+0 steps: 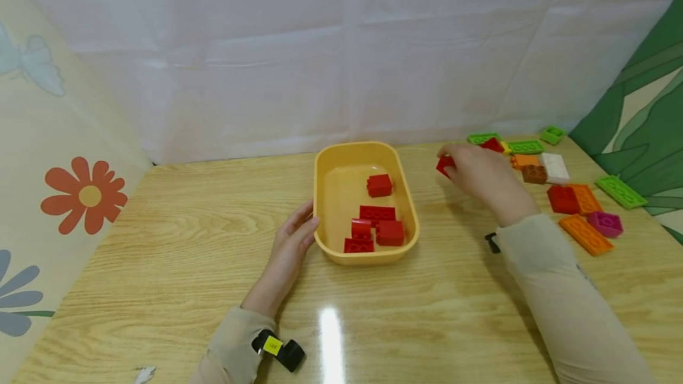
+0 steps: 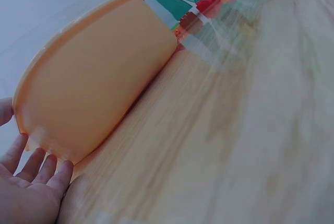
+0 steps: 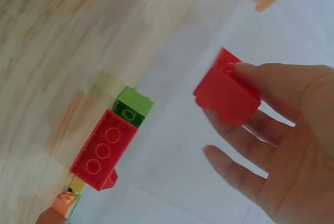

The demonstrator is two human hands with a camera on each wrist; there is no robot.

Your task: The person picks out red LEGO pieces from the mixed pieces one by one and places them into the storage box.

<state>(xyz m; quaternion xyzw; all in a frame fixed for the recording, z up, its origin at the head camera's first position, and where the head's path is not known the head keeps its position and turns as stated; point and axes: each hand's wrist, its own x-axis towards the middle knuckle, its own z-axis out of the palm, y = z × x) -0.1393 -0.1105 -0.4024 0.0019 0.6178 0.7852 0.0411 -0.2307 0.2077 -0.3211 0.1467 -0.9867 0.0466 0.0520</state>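
Note:
My right hand pinches a red building brick between thumb and fingers, raised to the right of a yellow plastic bin. Inside the bin lie several red bricks, among them a studded block towards the back, a flat plate and a rounded piece nearer the front. My left hand holds the bin at its left side. Its thumb is at the rim, and the fingertips lie against the outer wall in the left wrist view.
Loose bricks spread over the table's right side: a white one, a brown one, a red one, a magenta one, orange plates and green plates. A white cloth hangs behind the table.

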